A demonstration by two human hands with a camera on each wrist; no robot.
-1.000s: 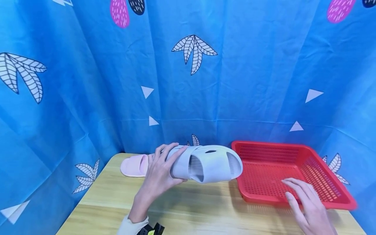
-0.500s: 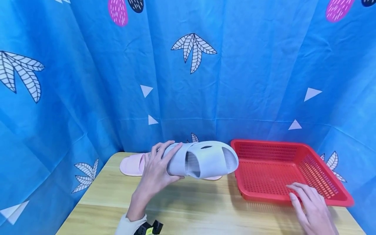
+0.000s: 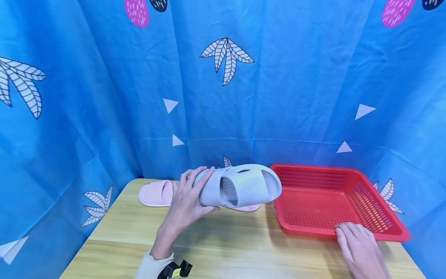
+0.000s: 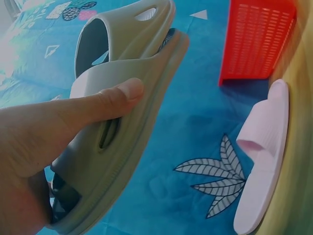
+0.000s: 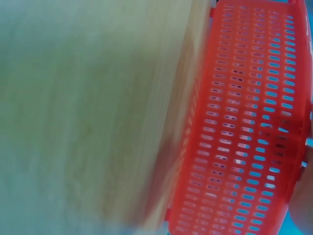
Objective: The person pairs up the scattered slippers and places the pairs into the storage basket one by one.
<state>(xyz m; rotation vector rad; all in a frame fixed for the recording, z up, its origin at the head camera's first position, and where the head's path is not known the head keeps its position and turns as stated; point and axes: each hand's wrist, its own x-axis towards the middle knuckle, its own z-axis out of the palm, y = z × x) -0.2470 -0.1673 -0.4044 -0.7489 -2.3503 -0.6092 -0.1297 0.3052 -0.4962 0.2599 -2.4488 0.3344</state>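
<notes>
The grey slippers (image 3: pixel 249 190) are held one against the other, lifted over the tabletop (image 3: pixel 237 248) near the middle of its back edge and just left of the basket. The left hand (image 3: pixel 186 201) clamps both, thumb on one side and fingers curled round the other.

The newest change is at the red basket (image 3: pixel 303 231), by the tabletop's right back corner: the right hand (image 3: pixel 360 248), which hovered at its near side with fingers spread, now has its fingers close together and hooked over the near rim. That probably steadies the basket while the slippers stay aloft, almost where they were; neither is in it.

A first pink slipper (image 3: pixel 151 195) lies near the tabletop's left back corner, its right end hidden by the left hand. A second pink slipper (image 3: pixel 251 208) shows only as an edge below the grey ones.

On the slippers and basket I can read no brand or writing. The black wrist device (image 3: pixel 167 270) bears a yellow label (image 3: pixel 176 272), its marks too small to read. Behind everything hangs a blue cloth (image 3: pixel 296 77) printed with leaves and triangles.
</notes>
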